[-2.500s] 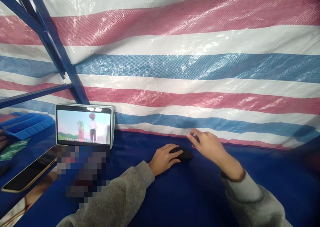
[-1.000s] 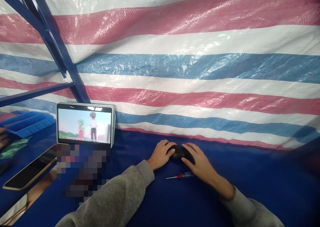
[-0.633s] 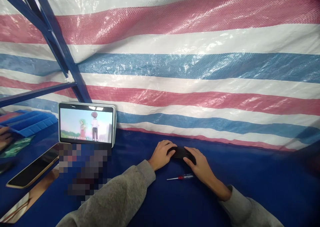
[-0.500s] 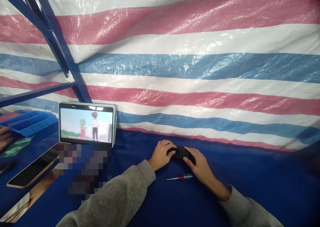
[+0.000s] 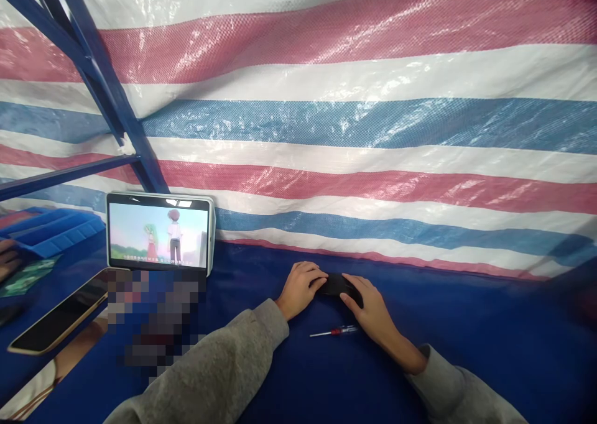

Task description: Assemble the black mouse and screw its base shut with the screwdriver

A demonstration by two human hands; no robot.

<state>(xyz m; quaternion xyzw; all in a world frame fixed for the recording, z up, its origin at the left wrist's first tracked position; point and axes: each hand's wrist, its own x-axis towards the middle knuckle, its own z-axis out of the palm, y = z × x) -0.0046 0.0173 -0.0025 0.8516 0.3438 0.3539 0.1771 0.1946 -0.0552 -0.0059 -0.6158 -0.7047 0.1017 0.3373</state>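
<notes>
A black, rounded, palm-sized object that looks like a computer mouse (image 5: 334,284) lies lengthwise between my two hands on the blue table. My left hand (image 5: 301,290) holds its left end, thumb and index finger close together there. At the other end, my right hand (image 5: 368,303) is curled round it, with the thumb at the near side and the fingers over the far side. My fingers cover both ends. Just in front of it lies a small screwdriver (image 5: 334,331) with a red and clear handle, its tip pointing left; neither hand touches it.
A tablet (image 5: 158,232) playing a cartoon leans at the back left. Nearer are a phone (image 5: 58,315) and a blurred-out patch. Blue trays (image 5: 60,231), a green circuit board (image 5: 28,275) and another person's hand (image 5: 7,259) are at far left. Striped sheeting (image 5: 354,122) hangs behind the table.
My left thumb and index finger have drawn together at the left end of the mouse. My right hand keeps its grip, and the view has shifted slightly.
</notes>
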